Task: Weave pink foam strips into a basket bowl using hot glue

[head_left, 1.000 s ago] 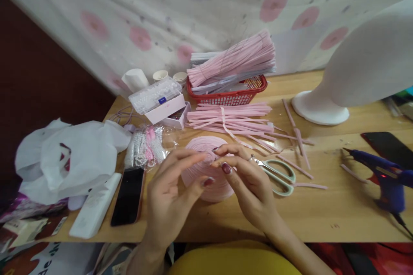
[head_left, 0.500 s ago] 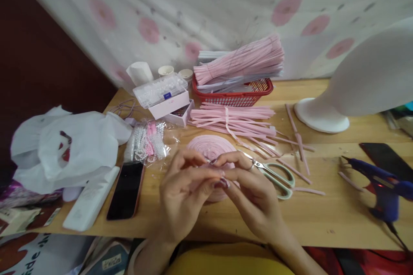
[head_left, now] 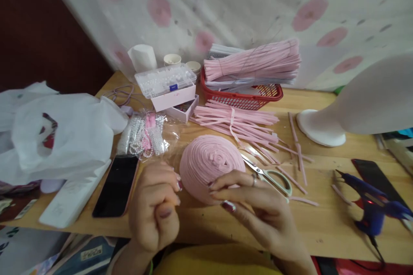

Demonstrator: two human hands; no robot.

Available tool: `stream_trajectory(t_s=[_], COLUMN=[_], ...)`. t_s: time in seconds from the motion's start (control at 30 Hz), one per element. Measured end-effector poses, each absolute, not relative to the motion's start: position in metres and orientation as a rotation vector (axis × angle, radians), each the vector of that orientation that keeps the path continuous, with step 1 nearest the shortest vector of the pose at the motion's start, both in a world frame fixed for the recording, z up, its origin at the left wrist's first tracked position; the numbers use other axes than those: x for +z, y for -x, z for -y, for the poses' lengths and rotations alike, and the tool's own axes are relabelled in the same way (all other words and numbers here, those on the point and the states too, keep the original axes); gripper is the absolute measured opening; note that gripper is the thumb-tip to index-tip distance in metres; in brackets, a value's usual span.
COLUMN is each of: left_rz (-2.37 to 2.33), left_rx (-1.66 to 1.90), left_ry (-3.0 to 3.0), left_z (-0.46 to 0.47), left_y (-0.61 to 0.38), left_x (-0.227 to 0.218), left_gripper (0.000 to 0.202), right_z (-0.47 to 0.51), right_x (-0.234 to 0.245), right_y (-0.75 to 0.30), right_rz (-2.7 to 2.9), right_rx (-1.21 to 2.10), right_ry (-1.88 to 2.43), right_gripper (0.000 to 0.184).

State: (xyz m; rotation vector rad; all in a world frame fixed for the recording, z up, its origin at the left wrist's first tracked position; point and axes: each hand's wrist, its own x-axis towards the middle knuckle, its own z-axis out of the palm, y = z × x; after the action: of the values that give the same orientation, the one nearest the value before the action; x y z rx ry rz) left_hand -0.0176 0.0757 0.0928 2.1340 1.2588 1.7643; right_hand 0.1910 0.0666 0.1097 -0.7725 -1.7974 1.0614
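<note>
A round pink coil (head_left: pixel 200 159), wound in a spiral of fuzzy strip, lies on the table just beyond my hands. My left hand (head_left: pixel 155 210) is closed, its fingers curled toward the palm, at the coil's near left side; whatever it may hold is hidden. Over the coil's near right edge is my right hand (head_left: pixel 254 206), thumb and fingertips drawn into a pinch. Anything between those fingertips is too small to make out. Scissors (head_left: pixel 277 180) with pale green handles lie beside the right hand, partly covered by it.
Behind the coil lie a tied bundle of pink stems (head_left: pixel 238 118) and a red basket (head_left: pixel 241 99) of more stems. A blue glue gun (head_left: pixel 371 202) and a white mannequin stand (head_left: pixel 322 129) are right. Left are a phone (head_left: pixel 116 187), bagged beads (head_left: pixel 143 133) and a bead box (head_left: pixel 167 84).
My hands have moved apart from their meeting point above the coil. The left went left and down, its fingers curling in; the coil is now more exposed. The view has shifted slightly.
</note>
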Motion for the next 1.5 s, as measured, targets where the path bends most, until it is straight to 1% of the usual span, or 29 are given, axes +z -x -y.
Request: stream_trajectory(t_s=[0.07, 0.13, 0.2, 0.23, 0.3, 0.33, 0.43, 0.6, 0.8, 0.97, 1.27, 1.5], left_rz=[-1.234, -1.242, -1.283, -1.286, -1.259, -1.253, -1.259, -1.228, -1.221, -1.238, -1.267, -1.296], left_rx=[1.756, 1.643, 1.488, 1.433, 1.360, 1.336, 1.292, 1.230, 1.235, 1.220, 1.113, 1.060], left_ry=[-2.116, -2.168, -2.224, -2.236, -2.266, -2.282, -2.328, -2.398, -2.390, -2.406, -2.537, -2.589], left_z=[-0.082, -0.087, -0.092, -0.093, -0.094, -0.094, -0.093, -0.095, -0.095, -0.094, -0.096, -0.094], left_y=[0.023, 0.024, 0.020, 0.016, 0.009, 0.006, 0.002, 0.004, 0.005, 0.004, 0.002, 0.003], left_x=[0.091, 0.086, 0.079, 0.075, 0.067, 0.064, 0.057, 0.053, 0.052, 0.053, 0.060, 0.062], left_gripper=[0.041, 0.030, 0.014, 0.012, 0.023, 0.024, 0.023, 0.027, 0.023, 0.021, 0.023, 0.030], right_z=[-0.075, -0.086, -0.099, -0.104, -0.112, -0.114, -0.115, -0.115, -0.116, -0.114, -0.116, -0.117], right_x=[0.105, 0.100, 0.096, 0.093, 0.089, 0.087, 0.083, 0.079, 0.078, 0.080, 0.084, 0.088], right_y=[-0.199, -0.206, -0.210, -0.211, -0.212, -0.212, -0.213, -0.215, -0.216, -0.216, -0.218, -0.215], right_rz=[1.772, 1.875, 2.046, 2.122, 2.225, 2.256, 2.316, 2.335, 2.363, 2.368, 2.451, 2.484], right_rx=[0.853, 0.569, 0.331, 0.272, 0.273, 0.293, 0.308, 0.313, 0.233, 0.249, 0.244, 0.203], right_ry=[0.876, 1.014, 1.111, 1.127, 1.120, 1.108, 1.093, 1.104, 1.036, 1.043, 1.093, 1.133], right_gripper=[0.026, 0.021, 0.022, 0.024, 0.030, 0.033, 0.035, 0.030, 0.033, 0.031, 0.033, 0.037])
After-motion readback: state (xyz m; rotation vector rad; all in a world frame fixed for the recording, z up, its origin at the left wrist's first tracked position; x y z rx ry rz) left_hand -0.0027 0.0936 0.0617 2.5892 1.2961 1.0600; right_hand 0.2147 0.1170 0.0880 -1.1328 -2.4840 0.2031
